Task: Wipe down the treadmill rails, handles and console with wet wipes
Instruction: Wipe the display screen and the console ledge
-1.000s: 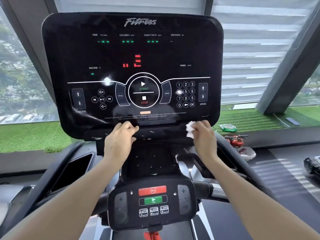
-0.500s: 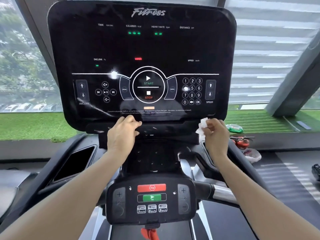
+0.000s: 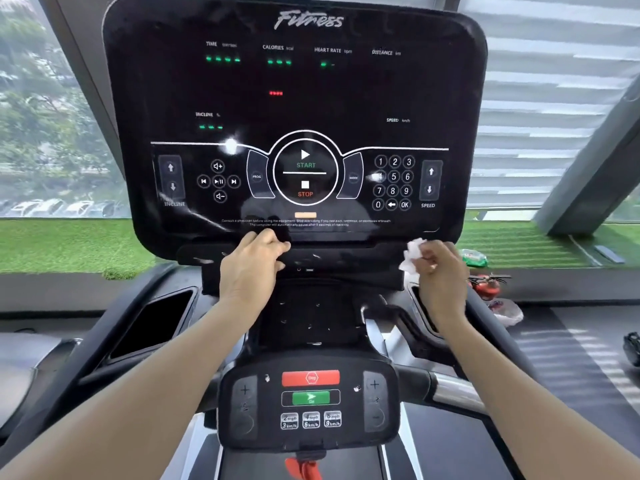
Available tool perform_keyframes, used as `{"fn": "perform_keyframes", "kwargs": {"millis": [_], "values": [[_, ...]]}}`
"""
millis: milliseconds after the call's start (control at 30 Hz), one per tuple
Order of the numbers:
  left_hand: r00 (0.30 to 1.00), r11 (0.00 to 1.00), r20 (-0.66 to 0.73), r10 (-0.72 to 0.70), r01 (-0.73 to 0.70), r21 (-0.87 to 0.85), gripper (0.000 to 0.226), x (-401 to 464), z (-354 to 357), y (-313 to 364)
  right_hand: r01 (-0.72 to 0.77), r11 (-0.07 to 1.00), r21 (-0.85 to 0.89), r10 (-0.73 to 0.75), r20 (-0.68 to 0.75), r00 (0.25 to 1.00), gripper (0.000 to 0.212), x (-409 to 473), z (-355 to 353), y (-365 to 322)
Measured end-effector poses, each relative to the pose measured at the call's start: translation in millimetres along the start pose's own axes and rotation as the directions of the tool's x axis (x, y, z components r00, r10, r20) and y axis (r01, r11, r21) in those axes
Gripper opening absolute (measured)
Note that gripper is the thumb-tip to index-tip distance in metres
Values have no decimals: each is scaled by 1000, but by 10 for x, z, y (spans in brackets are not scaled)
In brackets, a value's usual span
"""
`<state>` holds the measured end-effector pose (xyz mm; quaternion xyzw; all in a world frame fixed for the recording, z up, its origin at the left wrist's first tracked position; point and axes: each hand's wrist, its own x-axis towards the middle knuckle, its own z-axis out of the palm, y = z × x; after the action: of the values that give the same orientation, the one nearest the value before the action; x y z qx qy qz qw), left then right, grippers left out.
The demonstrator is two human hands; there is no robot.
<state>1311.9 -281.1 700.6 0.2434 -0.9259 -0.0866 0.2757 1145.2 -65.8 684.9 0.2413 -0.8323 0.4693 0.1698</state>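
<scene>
Right hand point(image 3: 438, 271), clutching the wet wipe point(image 3: 412, 255), has slid toward 3 o'clock along the console point(image 3: 294, 98) ledge; wiping there nears completion.
</scene>
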Motion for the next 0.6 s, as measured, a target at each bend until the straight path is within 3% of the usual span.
{"fn": "perform_keyframes", "kwargs": {"millis": [67, 100, 200, 300, 500, 600], "values": [[1000, 1000, 3, -8, 8, -7, 35, 3, 1, -1, -59, 997, -50, 57, -36, 998, 17, -18, 20, -23], [1000, 1000, 4, -11, 11, -14, 35, 1, 4, 3, -14, 998, -68, 14, -14, 1000, 17, -50, 92, -86], [1000, 1000, -11, -6, 6, -25, 35, -6, 13, 13, 283, 954, -101, -259, 200, 945, 17, -191, 429, -356], [1000, 1000, -4, 1, -1, -24, 35, -7, 2, 8, 419, 898, -137, -357, 330, 874, 16, -206, 560, -499], [1000, 998, -1, -15, 15, -60, 36, -17, 9, -1, 245, 952, -181, -198, 246, 949, 17, -69, 76, -83], [1000, 996, 4, -13, 13, -84, 37, -10, 11, -2, 319, 919, -231, -244, 303, 921, 17, -115, 273, -315]]}}
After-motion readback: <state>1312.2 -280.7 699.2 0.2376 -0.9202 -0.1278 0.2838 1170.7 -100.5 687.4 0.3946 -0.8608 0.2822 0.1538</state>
